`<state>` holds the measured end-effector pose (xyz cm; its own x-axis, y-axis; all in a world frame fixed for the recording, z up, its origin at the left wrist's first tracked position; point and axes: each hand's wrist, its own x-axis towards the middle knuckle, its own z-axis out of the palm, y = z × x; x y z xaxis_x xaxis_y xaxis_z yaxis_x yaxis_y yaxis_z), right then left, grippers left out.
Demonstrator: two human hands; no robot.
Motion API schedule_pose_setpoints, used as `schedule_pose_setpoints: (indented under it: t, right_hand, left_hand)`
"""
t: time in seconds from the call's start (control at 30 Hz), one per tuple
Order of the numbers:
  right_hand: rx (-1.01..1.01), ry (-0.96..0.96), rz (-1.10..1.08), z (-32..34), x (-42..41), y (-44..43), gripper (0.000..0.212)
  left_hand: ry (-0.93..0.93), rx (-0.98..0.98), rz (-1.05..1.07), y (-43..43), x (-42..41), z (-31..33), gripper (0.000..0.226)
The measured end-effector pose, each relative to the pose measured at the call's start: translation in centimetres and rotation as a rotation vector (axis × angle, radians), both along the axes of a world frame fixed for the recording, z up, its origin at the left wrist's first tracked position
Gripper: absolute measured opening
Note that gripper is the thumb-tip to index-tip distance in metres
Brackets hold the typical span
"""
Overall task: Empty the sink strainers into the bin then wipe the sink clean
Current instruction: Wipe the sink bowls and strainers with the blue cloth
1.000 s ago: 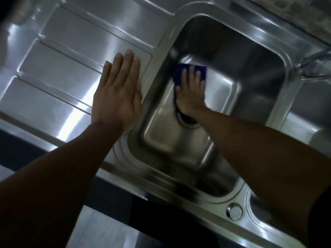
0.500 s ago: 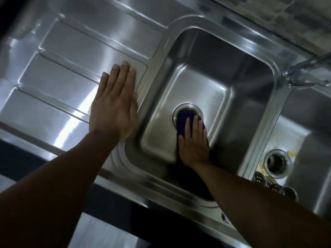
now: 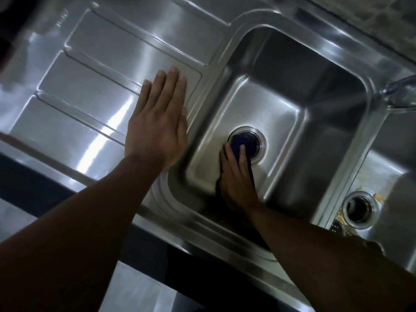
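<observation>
My right hand (image 3: 236, 176) has dragged the blue cloth (image 3: 244, 143) back from the far end of the basin floor to the drain (image 3: 246, 143), where its front edge now covers the opening. The fingers lie spread and flat, pressing the cloth down rather than gripping it. My left hand (image 3: 157, 122) is open, palm down on the drainboard (image 3: 90, 86), bracing me. The cloth looks soft, thin and probably damp, so I judge it will bunch and slide on the slick steel of the sink (image 3: 315, 97); pressing through its middle with a flat palm should control it best.
</observation>
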<state>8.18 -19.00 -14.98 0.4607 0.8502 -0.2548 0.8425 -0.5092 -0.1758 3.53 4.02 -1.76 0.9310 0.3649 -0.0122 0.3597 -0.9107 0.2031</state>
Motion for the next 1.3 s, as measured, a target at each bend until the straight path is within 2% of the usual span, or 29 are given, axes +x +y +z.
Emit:
schedule_pose_setpoints:
  t: [0.07, 0.13, 0.2, 0.23, 0.3, 0.37, 0.47, 0.53, 0.57, 0.67, 0.73, 0.77, 0.8, 0.83, 0.87, 1.0, 1.13, 1.2, 1.3]
  right_hand:
    - [0.039, 0.055, 0.005, -0.1, -0.3, -0.5, 0.069]
    - [0.128, 0.075, 0.159, -0.4, -0.5, -0.5, 0.073]
    - [0.160, 0.180, 0.309, -0.3, 0.1, 0.2, 0.091]
    - [0.159, 0.161, 0.394, -0.3, 0.9, 0.9, 0.094]
    - [0.106, 0.067, 0.493, 0.0, 2.9, 2.5, 0.085]
    - [0.064, -0.041, 0.341, 0.0, 5.6, 3.8, 0.081]
    - [0.064, -0.044, 0.012, 0.8, 9.7, 5.1, 0.084]
    - [0.084, -0.082, 0.002, 1.0, 10.2, 5.9, 0.077]
    - [0.094, -0.093, 0.046, 0.7, 9.6, 6.1, 0.074]
    - [-0.113, -0.058, 0.371, 0.6, 4.8, 4.5, 0.067]
    - [-0.223, 0.195, 0.517, 0.9, 2.5, 2.5, 0.060]
    - [-0.226, 0.261, 0.649, 1.2, 1.5, 1.7, 0.059]
    - [-0.212, 0.245, 0.722, 1.3, 0.8, 0.5, 0.061]
    - [-0.265, 0.294, 0.725, 2.1, 0.4, -0.7, 0.063]
    - [-0.354, 0.325, 0.669, 2.8, 0.5, -1.7, 0.064]
    - [-0.444, 0.403, 0.465, 7.2, 2.0, -5.9, 0.069]
    - [-0.322, 0.369, 0.275, 10.8, 1.2, -7.1, 0.057]
    - [-0.251, 0.357, 0.206, 12.3, 0.7, -7.6, 0.062]
    - [-0.038, 0.373, 0.075, 15.2, 0.3, -9.3, 0.075]
  left_hand:
    - [-0.002, 0.009, -0.001, 0.0, 0.0, -0.1, 0.059]
    - [0.001, 0.019, -0.004, 0.0, 0.0, -0.2, 0.058]
    - [0.005, 0.028, -0.006, 0.1, 0.0, -0.3, 0.059]
    - [0.004, 0.032, -0.005, 0.1, -0.1, -0.4, 0.059]
    - [-0.010, 0.029, -0.008, 0.1, -0.1, -0.5, 0.058]
    - [-0.026, 0.021, -0.007, 0.2, -0.1, -0.7, 0.058]
    - [-0.006, 0.036, 0.006, 0.2, -0.1, -0.6, 0.058]
    - [0.000, 0.036, 0.002, 0.1, 0.0, -0.5, 0.058]
    - [-0.001, 0.028, 0.000, 0.1, 0.0, -0.4, 0.058]
    - [-0.017, 0.024, 0.005, -0.1, -0.1, -0.2, 0.057]
    - [-0.028, 0.040, 0.015, -0.4, 0.0, -0.1, 0.057]
    - [-0.020, 0.050, 0.019, -0.5, 0.1, -0.1, 0.056]
    - [0.000, 0.058, 0.023, -0.6, 0.0, 0.0, 0.056]
    - [0.023, 0.060, 0.030, -0.8, -0.1, 0.1, 0.057]
    - [0.043, 0.057, 0.036, -1.0, -0.1, 0.2, 0.057]
    - [0.132, -0.020, 0.082, -2.0, 1.0, 2.0, 0.056]
    - [0.195, -0.015, 0.089, -4.1, 0.3, 4.6, 0.058]
    - [0.215, -0.022, 0.048, -6.2, -1.2, 5.3, 0.060]
    - [0.177, -0.032, 0.000, -10.4, -2.7, 5.6, 0.059]
